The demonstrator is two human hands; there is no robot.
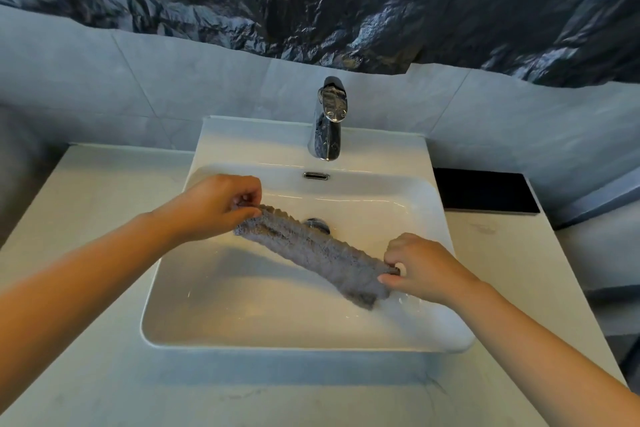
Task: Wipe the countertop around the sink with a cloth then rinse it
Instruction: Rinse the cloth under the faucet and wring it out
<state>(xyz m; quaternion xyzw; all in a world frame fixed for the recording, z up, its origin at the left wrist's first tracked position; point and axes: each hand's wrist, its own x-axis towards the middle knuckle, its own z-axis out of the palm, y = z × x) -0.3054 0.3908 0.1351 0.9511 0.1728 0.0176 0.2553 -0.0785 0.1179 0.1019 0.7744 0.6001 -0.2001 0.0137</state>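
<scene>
Left hand point(221, 201) pinches one end of the cloth point(311, 250) between the thumb and curled fingers, held above the far-left part of the sink point(242, 333) basin. Right hand point(422, 267) grips the other end with the fingers curled round it, above the near-right part of the basin and close to the sink's right wall. Both forearms reach in from the near side of the sink, one on each side.

Between the two hands the grey, nubby cloth is drawn out into a long folded band. It runs on a slant across the middle of the sink, and its lower edge hangs a little below the right hand. Whether that edge touches the basin floor cannot be told.

Just behind the middle of the cloth the drain point(317, 224) shows, partly covered by it. On the sink's back wall sits the overflow slot point(316, 176), and the chrome tap point(327, 118) stands on the back rim above it.

Around the sink lies the pale bench point(86, 218). To the sink's right, at the back of the bench, rests a flat black slab point(485, 194). Grey wall tiles point(104, 80) rise behind the sink.
</scene>
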